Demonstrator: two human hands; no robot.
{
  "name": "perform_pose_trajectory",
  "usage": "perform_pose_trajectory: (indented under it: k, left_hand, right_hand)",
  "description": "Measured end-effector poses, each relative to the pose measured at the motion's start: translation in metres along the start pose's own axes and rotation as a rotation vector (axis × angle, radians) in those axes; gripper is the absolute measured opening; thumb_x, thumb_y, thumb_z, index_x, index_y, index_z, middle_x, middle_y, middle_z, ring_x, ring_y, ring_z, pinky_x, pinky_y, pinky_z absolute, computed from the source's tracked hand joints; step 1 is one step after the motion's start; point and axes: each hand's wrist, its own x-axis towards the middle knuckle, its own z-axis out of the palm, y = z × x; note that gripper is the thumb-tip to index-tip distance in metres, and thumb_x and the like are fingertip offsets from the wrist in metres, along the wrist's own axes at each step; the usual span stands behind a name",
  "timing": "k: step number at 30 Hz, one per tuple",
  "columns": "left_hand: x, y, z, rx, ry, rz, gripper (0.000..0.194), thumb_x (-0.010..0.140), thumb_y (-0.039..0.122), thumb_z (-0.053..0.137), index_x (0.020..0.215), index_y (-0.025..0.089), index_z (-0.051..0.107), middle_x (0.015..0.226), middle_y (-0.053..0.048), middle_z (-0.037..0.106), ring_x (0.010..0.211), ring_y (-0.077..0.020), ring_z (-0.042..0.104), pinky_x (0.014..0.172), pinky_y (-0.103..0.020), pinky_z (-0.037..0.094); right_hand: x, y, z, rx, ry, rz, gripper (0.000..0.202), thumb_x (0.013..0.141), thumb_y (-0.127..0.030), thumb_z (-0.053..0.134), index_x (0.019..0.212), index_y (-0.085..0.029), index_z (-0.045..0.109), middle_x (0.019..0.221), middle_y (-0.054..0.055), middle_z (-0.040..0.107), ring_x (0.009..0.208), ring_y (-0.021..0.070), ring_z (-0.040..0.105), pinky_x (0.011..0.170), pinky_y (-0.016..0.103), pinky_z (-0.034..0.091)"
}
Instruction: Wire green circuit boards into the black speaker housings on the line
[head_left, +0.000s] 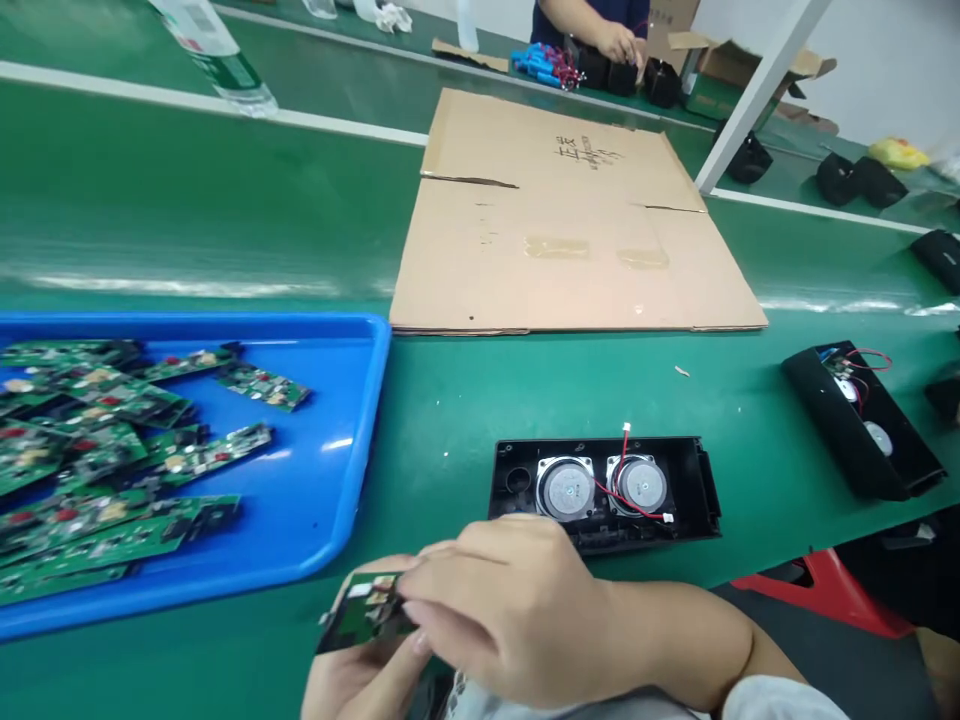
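Note:
A small green circuit board (pixel 358 612) is gripped in my left hand (pixel 375 680), low at the front of the bench. My right hand (pixel 517 610) reaches across, its thumb and fingers pinched at the board's right end. Whether those fingertips hold a separate small part is hidden. Just beyond my right hand lies an open black speaker housing (pixel 686 490). Two round speakers (pixel 568 488) sit inside it, and red and black wires (pixel 621 470) with white plugs run over them.
A blue tray (pixel 371 420) of several circuit boards (pixel 97 420) is at left. Flattened cardboard (pixel 585 230) lies behind the housing. Another black housing (pixel 862 430) sits at right, near a red stool (pixel 840 595). Across the bench, a person's hands (pixel 619 45) handle black parts.

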Motion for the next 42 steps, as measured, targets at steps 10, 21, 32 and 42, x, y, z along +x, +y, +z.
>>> perform_pose_trajectory:
  k: [10,21,32,42]
  left_hand:
    - [0.008,0.003,0.020,-0.045,-0.044,0.370,0.034,0.054,0.033,0.083,0.083,0.021,0.069,0.082,-0.003,0.072,0.082,-0.0209,0.068,0.073,-0.027,0.055]
    - [0.003,0.014,0.034,-0.050,0.054,0.489,0.020,0.071,0.020,0.073,0.084,0.021,0.058,0.093,-0.004,0.073,0.085,-0.0228,0.070,0.062,-0.024,0.058]
    - [-0.008,0.009,0.036,-0.226,-0.096,0.283,0.032,0.080,0.034,0.064,0.108,0.020,0.060,0.121,-0.013,0.062,0.100,-0.0279,0.064,0.089,-0.041,0.052]
    - [-0.008,0.011,0.033,-0.111,-0.052,0.204,0.032,0.080,0.033,0.063,0.111,0.023,0.065,0.113,-0.007,0.068,0.104,-0.0249,0.063,0.089,-0.030,0.053]
  right_hand:
    - [-0.003,0.010,-0.018,0.069,0.130,0.061,0.023,0.095,-0.014,0.036,0.103,-0.012,0.058,0.074,0.005,0.061,0.064,0.0118,0.055,0.056,0.022,0.046]
    - [-0.006,0.010,-0.014,-0.069,-0.005,-0.023,0.032,0.094,-0.016,0.036,0.072,-0.014,0.059,0.057,0.000,0.046,0.051,0.0112,0.040,0.049,0.024,0.032]
    - [-0.006,0.011,-0.008,-0.013,0.093,0.046,0.025,0.090,-0.013,0.042,0.073,-0.014,0.061,0.059,0.000,0.050,0.053,0.0111,0.045,0.049,0.023,0.038]
    - [-0.011,0.011,0.005,-0.147,0.177,-0.037,0.017,0.086,-0.006,0.046,0.085,-0.010,0.062,0.061,0.003,0.053,0.057,0.0134,0.042,0.053,0.028,0.035]
